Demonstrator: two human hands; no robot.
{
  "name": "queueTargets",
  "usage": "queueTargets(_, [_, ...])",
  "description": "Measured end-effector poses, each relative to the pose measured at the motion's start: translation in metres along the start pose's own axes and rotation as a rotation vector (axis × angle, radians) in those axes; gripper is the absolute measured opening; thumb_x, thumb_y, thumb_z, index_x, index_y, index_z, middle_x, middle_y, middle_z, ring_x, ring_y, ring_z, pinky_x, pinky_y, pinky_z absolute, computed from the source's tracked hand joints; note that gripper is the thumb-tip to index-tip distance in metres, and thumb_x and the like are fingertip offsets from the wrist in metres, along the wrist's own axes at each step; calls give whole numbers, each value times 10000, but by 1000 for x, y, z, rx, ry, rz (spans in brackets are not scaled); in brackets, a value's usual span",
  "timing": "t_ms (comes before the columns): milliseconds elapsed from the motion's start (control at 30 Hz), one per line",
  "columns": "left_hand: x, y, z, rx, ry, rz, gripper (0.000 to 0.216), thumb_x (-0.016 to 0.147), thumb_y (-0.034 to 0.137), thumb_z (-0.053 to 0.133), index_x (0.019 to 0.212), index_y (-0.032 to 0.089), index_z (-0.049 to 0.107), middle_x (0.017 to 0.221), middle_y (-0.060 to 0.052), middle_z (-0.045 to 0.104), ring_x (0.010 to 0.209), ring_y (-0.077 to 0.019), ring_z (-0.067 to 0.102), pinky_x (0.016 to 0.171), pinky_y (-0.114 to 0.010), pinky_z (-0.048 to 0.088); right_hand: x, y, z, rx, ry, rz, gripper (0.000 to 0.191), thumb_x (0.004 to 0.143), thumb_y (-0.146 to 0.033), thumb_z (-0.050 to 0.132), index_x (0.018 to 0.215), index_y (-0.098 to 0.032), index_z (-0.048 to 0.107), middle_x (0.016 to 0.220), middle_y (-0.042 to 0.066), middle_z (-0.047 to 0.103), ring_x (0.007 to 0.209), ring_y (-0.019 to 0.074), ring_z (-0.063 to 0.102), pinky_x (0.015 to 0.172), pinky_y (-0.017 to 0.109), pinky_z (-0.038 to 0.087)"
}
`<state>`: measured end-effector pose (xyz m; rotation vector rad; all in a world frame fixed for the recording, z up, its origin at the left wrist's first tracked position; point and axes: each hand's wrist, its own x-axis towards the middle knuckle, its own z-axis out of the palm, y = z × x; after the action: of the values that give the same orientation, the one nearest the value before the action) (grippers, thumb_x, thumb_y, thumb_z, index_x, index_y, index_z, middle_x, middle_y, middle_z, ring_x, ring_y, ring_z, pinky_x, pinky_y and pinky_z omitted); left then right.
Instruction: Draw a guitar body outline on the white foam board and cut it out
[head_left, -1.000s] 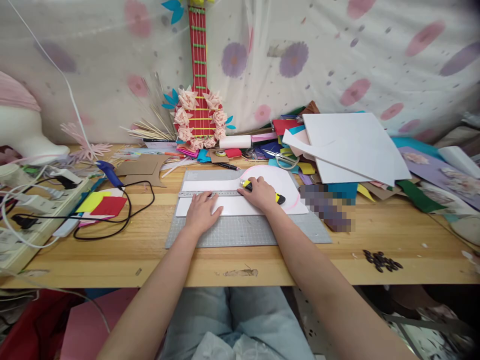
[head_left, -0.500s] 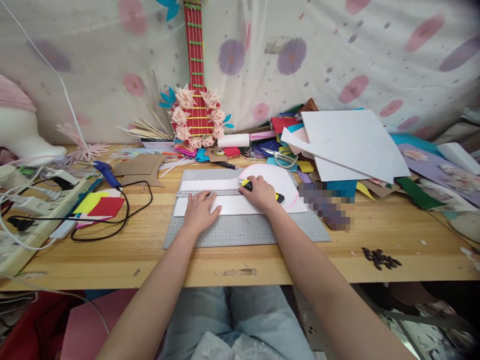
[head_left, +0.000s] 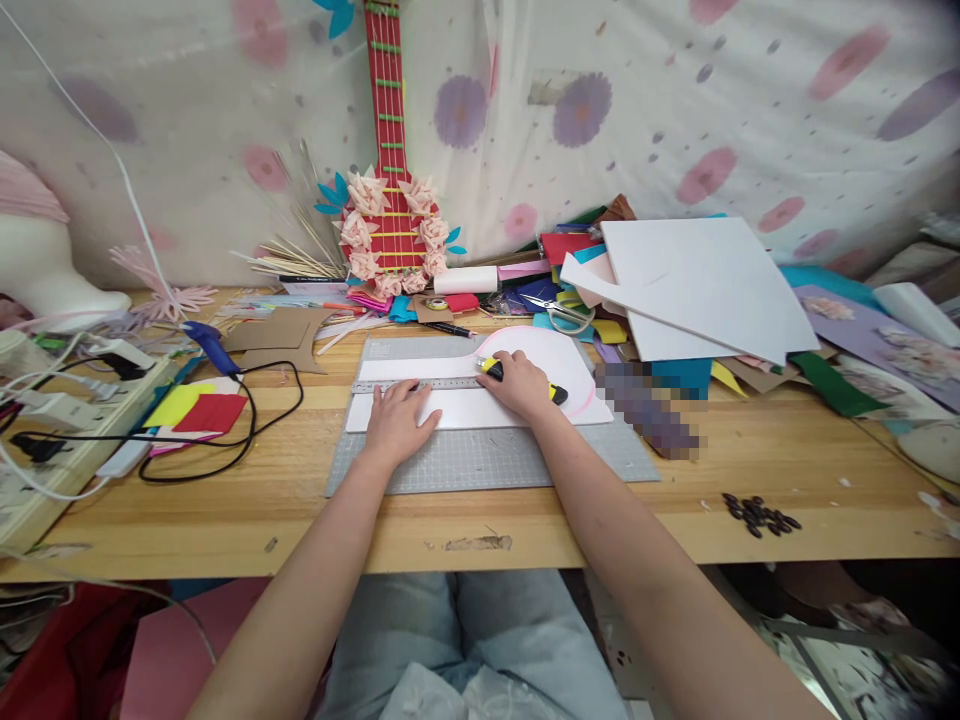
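My left hand [head_left: 399, 422] lies with spread fingers on a metal ruler [head_left: 454, 382], its palm side over the white board [head_left: 472, 409]. Closed round a yellow-and-black utility knife [head_left: 557, 394] is my right hand [head_left: 519, 384], near the ruler's right end. The knife's front end points left; its blade tip is too small to make out. Under both hands, the board rests on a grey cutting mat [head_left: 487, 465]. A curved pink outline shows on the board's rounded right part.
Behind the mat leans a red paper guitar [head_left: 390, 215] with pink flowers. Scissors [head_left: 559, 312] and white sheets [head_left: 697, 290] lie at the back right. On the left are a blue glue gun [head_left: 214, 347] and a power strip [head_left: 97, 455]; dark beads [head_left: 759, 514] sit at the right.
Both hands stay almost where they were, with the knife and ruler in nearly the same place. The whole view has shifted very slightly.
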<state>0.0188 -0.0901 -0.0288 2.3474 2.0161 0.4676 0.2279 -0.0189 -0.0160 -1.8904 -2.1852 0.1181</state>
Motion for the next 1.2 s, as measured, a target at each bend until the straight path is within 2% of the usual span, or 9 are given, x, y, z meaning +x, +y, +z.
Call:
queueTargets(433, [2,-2,-5,32,-21,44,454,845,450,450,1248,257,530,1297,-67,505,1196,-253,422,1050,-478,265,1,0,0,7,-5,3,522,814,-563,463,1208,-221,490,1138,112,543,971,260,580,795,358,437])
queueTargets(633, [0,-5,-1,22,59,35,466,820,490,476,1223,275,569,1225,-94,479,1152,-284,384,1003,-452,328,0,-1,0,3,3,11,550,815,-573,457,1231,-214,462,1146,118,541,989,257,573,806,350,428])
queueTargets(767, [-1,-8,1,20,52,21,493,824,516,454,1252,290,548,1185,-92,484,1096,-275,408,969,-434,358,0,0,0,9,7,12,556,811,-580,458,1231,-215,456,1144,116,541,982,262,577,801,357,429])
queueTargets(1200, [-2,-7,0,51,36,28,496,833,521,432,1259,290,539,1198,-96,500,1105,-285,413,973,-433,339,1,0,2,10,4,14,548,810,-573,467,1228,-218,460,1147,120,540,986,258,574,803,357,430])
